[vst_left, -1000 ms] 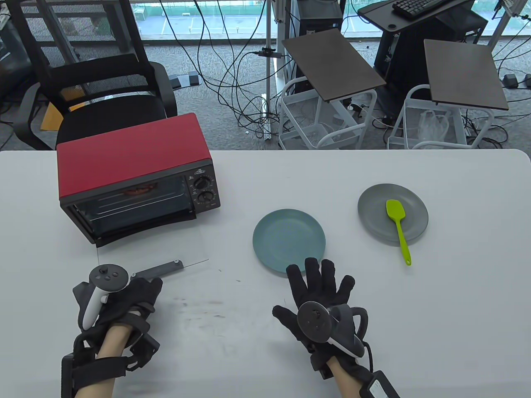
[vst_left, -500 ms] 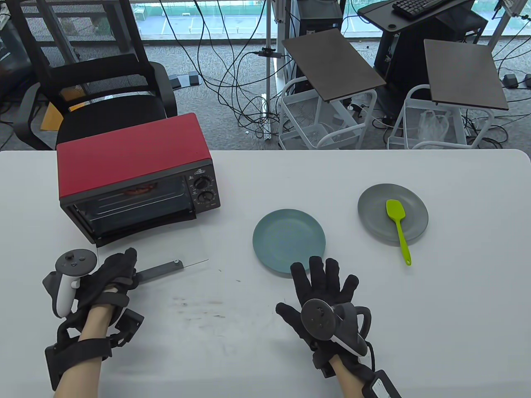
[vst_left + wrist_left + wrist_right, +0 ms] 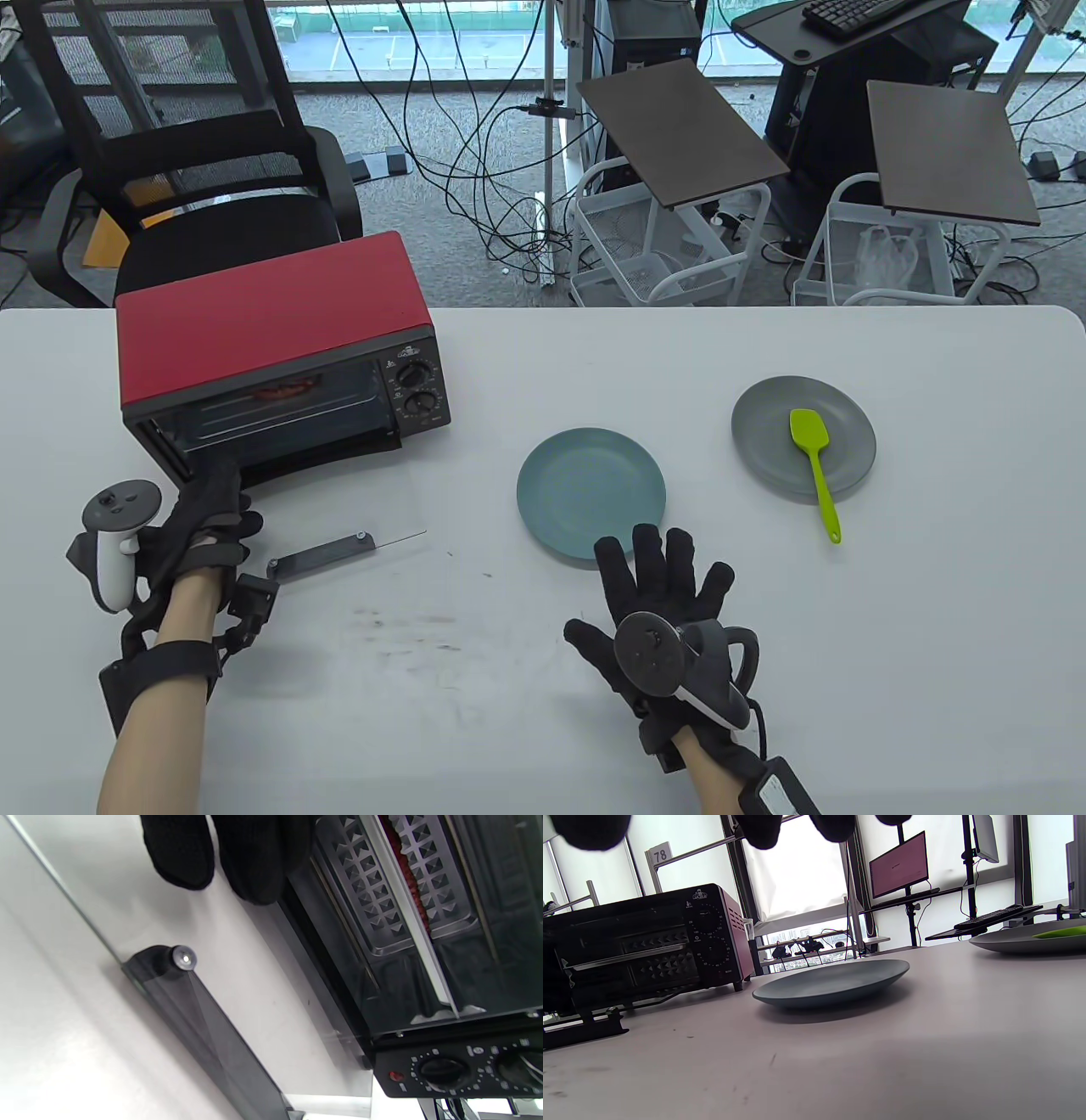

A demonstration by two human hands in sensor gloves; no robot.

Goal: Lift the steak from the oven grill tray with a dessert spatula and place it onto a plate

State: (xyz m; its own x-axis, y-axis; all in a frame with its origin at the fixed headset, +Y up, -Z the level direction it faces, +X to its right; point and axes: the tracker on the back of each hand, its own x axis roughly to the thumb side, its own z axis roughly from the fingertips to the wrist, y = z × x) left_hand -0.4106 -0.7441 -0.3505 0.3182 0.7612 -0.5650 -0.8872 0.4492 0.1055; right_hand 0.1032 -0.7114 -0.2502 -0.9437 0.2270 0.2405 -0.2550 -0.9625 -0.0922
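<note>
The left hand point(image 3: 199, 531), in a black knit sensor glove with a white-and-grey tracker on its back, reaches toward the lower left corner of the toaster oven's point(image 3: 276, 361) mouth, over the near-left corner of the glass door point(image 3: 140, 921); its fingers look loosely bent and grip nothing, and two rounded fingertips point(image 3: 254, 861) hang just beside the door hinge line in the left wrist view. The right hand point(image 3: 662, 607) lies flat on the white table point(image 3: 933, 637), fingers straight and spread, their tips at the near rim of the teal plate point(image 3: 591, 492), holding nothing. The oven is a boxy appliance with a glossy red top and black front carrying two round dials point(image 3: 416, 389); its clear door lies folded down flat on the table, edged by a dark bar handle point(image 3: 322, 556) with a shiny screw. Inside, a thin metal grill tray point(image 3: 407, 921) sits on a rail before walls embossed with small pyramids, and the reddish steak point(image 3: 284, 391) rests on it, seen only as a red strip. Well to the right, a lime-green dessert spatula point(image 3: 816, 467), smooth and spoon-bladed, lies across a round matte grey plate point(image 3: 764, 424), its slim handle overhanging the near rim.
</note>
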